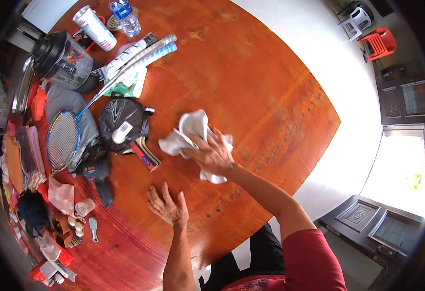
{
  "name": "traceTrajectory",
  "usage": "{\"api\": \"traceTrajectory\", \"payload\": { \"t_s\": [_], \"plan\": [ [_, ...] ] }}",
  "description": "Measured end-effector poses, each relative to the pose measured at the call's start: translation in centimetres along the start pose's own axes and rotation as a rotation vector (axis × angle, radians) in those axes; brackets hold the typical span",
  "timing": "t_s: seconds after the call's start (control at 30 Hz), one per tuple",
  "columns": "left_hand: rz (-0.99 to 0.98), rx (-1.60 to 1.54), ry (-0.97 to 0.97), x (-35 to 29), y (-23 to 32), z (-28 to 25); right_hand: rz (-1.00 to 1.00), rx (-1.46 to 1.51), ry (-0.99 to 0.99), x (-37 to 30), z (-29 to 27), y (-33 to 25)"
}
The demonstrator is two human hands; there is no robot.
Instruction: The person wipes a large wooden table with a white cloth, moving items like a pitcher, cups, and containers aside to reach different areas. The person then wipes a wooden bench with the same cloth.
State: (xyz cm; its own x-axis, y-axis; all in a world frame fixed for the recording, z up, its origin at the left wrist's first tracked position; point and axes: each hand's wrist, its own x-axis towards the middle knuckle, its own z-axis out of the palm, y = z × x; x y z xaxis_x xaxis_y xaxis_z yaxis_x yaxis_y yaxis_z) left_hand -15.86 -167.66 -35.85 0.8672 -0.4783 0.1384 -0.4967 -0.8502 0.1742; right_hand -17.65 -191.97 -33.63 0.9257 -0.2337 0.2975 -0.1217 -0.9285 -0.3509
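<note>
Head view: the right hand, open, lies over a crumpled white cloth on a wooden table; left hand, also open, is nearer; a badminton racket lies farther left.

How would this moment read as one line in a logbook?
Right hand: on white cloth | Left hand: open, empty | Surface: reddish-brown table | Farther left: badminton racket, power drill

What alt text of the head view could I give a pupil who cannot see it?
A person's right hand lies on a crumpled white cloth on a wooden table, the left hand spread nearby. At the picture's left are a badminton racket, a drill and a blender.
</note>
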Motion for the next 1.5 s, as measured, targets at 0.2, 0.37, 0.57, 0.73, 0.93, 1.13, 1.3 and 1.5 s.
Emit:
{"api": "traceTrajectory", "payload": {
  "t_s": [0.2, 0.37, 0.57, 0.73, 0.93, 1.13, 1.3, 1.5],
  "plan": [
    [0.025, 0.001, 0.006, 0.5, 1.1, 0.4, 0.127, -0.077, 0.136, 10.6, 1.5, 11.1],
    [0.011, 0.044, -0.049, 0.4, 0.8, 0.5, 0.429, -0.354, 0.162, 12.3, -2.4, 22.8],
    [-0.025, 0.094, -0.063, -0.1, 0.6, 0.7, 0.879, -0.503, -0.033, -0.8, -10.4, 31.6],
    [-0.016, 0.112, -0.076, 0.3, 1.2, 0.5, 1.346, -0.559, 0.013, -14.6, -15.4, 33.2],
    [-0.015, 0.137, -0.094, 0.4, 1.6, 0.3, 0.639, -0.449, -0.007, -15.0, -10.7, 26.2],
    [0.099, -0.192, -0.053, 6.0, 13.4, 1.8, -0.036, -0.173, -0.069, -3.0, -4.8, 19.4],
    [-0.035, -0.234, 0.067, 15.3, 19.4, 6.0, -0.32, 0.116, -0.219, 8.4, -2.7, 17.0],
    [-0.156, 0.017, 0.016, 19.2, 21.1, 7.9, -0.014, -0.399, 0.039, 17.0, -2.2, 26.3]
  ]
}}
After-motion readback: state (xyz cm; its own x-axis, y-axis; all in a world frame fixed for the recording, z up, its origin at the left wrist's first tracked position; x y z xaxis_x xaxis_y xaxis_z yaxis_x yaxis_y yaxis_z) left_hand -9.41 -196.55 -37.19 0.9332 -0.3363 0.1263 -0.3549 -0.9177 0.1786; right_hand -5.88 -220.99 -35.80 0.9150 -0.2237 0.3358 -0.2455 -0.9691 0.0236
